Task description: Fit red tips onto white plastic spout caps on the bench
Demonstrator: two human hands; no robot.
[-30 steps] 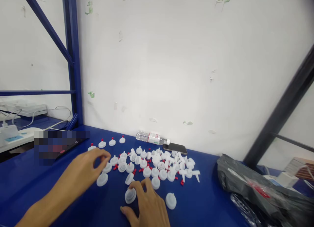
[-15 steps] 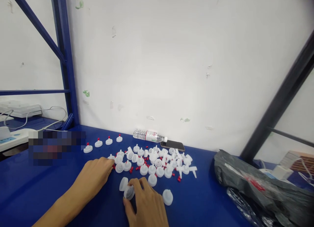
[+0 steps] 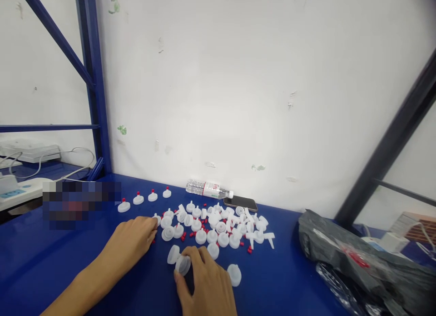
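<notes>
My right hand [image 3: 207,279] is closed on a white plastic cap [image 3: 183,264], its thumb and forefinger at the rim and the hollow underside facing up. Touching that cap on the left is another white cap [image 3: 173,254], tipped on its side. At the left edge of the pile, my left hand [image 3: 136,236] has its fingers curled together. Whatever they hold is hidden. A white spouted cap [image 3: 157,219] sits at its fingertips, and a red bit shows beneath them. Beyond lies a heap of white spouted caps [image 3: 223,239] mixed with small red tips [image 3: 250,249].
Several white caps with red tips [image 3: 138,198] stand upright in a row at the back left. A water bottle [image 3: 211,190] and a phone [image 3: 240,203] lie by the wall. One white cap [image 3: 234,275] rests right of my right hand. A grey plastic bag [image 3: 357,261] occupies the right.
My left hand has drawn back slightly from the pile, toward me. My right hand has tilted the white cap a little and shifted it slightly right.
</notes>
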